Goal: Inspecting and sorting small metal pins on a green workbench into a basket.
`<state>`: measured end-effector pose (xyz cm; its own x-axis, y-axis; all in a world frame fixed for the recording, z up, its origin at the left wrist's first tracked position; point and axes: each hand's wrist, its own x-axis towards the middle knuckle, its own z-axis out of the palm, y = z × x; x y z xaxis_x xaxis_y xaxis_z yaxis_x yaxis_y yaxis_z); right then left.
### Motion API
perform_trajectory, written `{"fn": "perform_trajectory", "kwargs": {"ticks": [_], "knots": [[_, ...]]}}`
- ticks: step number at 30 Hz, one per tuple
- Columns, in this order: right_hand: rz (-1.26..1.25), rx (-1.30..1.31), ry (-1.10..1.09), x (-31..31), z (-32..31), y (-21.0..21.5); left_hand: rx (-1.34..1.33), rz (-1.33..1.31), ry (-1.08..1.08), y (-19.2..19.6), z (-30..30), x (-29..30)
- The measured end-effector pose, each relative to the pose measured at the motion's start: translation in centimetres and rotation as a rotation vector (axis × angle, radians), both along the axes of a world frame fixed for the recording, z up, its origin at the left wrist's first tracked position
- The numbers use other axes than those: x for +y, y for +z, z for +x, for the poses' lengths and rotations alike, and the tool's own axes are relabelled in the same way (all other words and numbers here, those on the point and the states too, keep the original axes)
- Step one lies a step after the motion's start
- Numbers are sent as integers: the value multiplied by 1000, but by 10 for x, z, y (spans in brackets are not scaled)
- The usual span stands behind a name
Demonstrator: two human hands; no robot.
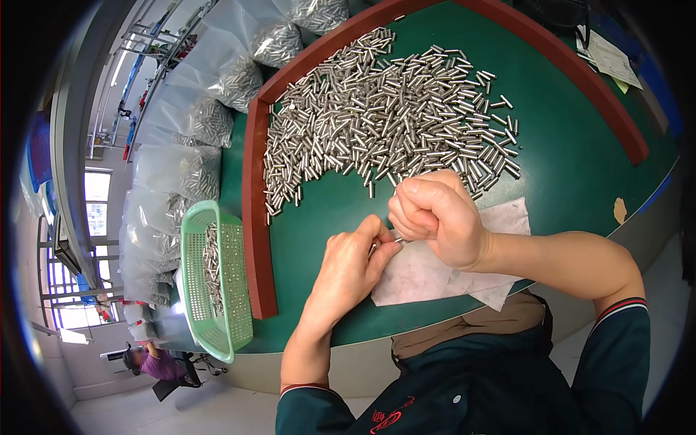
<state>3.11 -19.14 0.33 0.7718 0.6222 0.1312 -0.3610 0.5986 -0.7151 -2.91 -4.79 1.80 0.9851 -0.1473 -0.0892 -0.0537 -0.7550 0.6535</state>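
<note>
A wide heap of short, shiny metal pins (406, 109) covers the far part of the green table. My left hand (341, 268) is closed, with thumb and fingertips pinched around a metal pin (374, 248). Just to its right, my right hand (446, 221) makes a fist at the heap's near edge. A bit of shiny metal (399, 239) shows between the fist and the left fingertips; whatever else lies inside the fist is hidden. Beneath both hands lies a crumpled whitish cloth (413, 279).
Dark red wooden rails (261, 268) border the heap on the left and far sides. Outside the left rail stands a green plastic basket (235, 326) holding more pins, beside several clear bags (210, 119) of pins. Papers (609, 58) lie far right. A seated person (163, 365) is in the background.
</note>
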Motion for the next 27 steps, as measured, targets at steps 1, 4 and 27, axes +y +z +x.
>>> {"fn": "perform_trajectory", "kwargs": {"ticks": [1,4,27], "knots": [[-1,-3,1,0,0,0,4,3,2,0,0,0],[5,-2,-2,1,0,-1,5,3,7,0,0,0],[-188,-389,-177,6,-8,1,71,32,55,22,3,-12]]}}
